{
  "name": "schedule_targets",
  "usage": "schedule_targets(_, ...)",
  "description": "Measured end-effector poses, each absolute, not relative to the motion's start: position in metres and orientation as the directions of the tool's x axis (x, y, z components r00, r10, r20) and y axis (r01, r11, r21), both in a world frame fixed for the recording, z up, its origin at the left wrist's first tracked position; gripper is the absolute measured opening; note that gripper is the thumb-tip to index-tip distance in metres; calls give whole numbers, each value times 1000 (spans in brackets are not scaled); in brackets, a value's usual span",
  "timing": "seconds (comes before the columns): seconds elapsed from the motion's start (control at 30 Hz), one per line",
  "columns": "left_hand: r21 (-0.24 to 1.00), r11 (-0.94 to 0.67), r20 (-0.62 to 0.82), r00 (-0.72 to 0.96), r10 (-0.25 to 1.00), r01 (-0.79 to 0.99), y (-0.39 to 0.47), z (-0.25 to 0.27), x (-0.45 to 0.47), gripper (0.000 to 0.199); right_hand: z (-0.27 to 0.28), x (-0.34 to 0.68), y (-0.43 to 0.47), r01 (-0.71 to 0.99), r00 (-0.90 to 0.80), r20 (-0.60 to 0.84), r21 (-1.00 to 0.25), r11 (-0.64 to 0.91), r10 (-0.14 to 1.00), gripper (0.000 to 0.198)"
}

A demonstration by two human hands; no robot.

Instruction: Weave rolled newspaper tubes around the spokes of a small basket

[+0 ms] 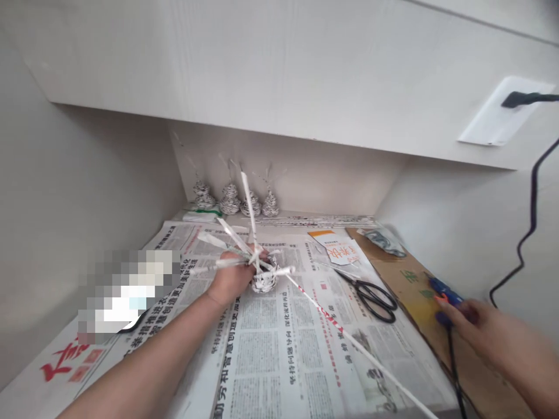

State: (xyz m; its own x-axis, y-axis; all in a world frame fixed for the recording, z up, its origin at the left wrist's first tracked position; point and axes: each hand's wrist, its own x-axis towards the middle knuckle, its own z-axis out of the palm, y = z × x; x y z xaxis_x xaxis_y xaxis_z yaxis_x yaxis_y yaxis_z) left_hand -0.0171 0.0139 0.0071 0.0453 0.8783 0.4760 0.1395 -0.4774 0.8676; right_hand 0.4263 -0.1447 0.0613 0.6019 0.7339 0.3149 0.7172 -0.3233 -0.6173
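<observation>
Broadly, newspaper (279, 343) covers most of the surface, with a sheet of cardboard (388, 270) along its right side. The left hand (237, 272) is closed on the far-left side of a small woven piece, its fingertips partly hidden among strips; the right hand (474, 320) wraps a blue corded tool (449, 293) over the cardboard. At the back lies a row of thin paper rods (314, 221), apparently unused stock. Left of these stand four woven gourd shapes (230, 201), narrowing upward into loose ends; their bodies look complete, though the ends appear untrimmed. Black-handled scissors (358, 284) lie on the newspaper, untouched. The small woven piece (265, 283) itself sits near the middle of the newspaper and seems only partly made: a rounded lower body is woven, while no narrowed upper part shows. Strips (250, 203) stick out of it unworked, so much of its weaving is probably left. One long strip (371, 355) trails toward the near right; whether it is joined, I cannot tell.
</observation>
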Motion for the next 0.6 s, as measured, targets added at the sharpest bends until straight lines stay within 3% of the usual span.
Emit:
schedule_targets(0.1,888,-451,454,-26,891,87,23,3,-21,6,76,386,-116,897,307,283,-405,-178,909,30)
schedule_targets(0.2,890,-432,448,-102,888,146,27,3,-24,7,78,346,-68,881,63,257,-468,68,964,40)
schedule_targets(0.3,896,-413,431,-95,897,166,28,2,-25,8,72,310,-10,833,35,254,-542,113,967,38)
schedule_targets(0.4,891,-437,446,-49,894,124,27,0,-23,7,62,275,47,907,-48,230,-398,139,972,29)
schedule_targets(0.6,892,-452,452,14,892,27,19,11,-21,12,36,214,135,930,-177,190,-288,228,966,19)
